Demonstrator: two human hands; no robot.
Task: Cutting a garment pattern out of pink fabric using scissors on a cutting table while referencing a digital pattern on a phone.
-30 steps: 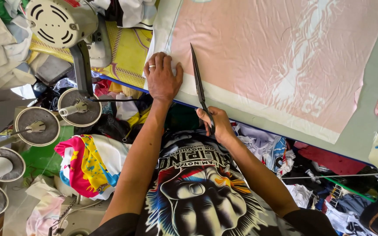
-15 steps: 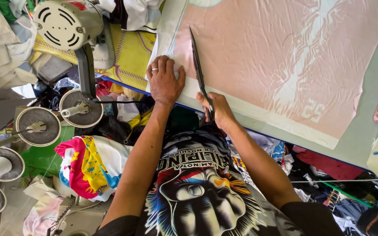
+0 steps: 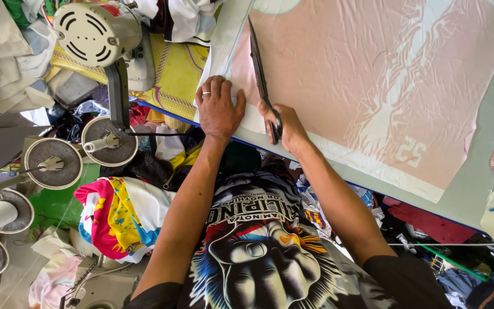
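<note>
Your left hand (image 3: 219, 109) lies spread flat on the pale pink fabric (image 3: 373, 86), centre frame; your right hand (image 3: 284, 126) grips the scissors (image 3: 260, 68), blades pointing upward. Cutting appears underway. The next stroke calls for taut cloth and a straight line.

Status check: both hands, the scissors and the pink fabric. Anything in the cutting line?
Left hand flat on the pink fabric, pinning its edge. Right hand shut on the scissors, blades lying along the fabric's left side. Nothing visible ahead of the blades.
</note>
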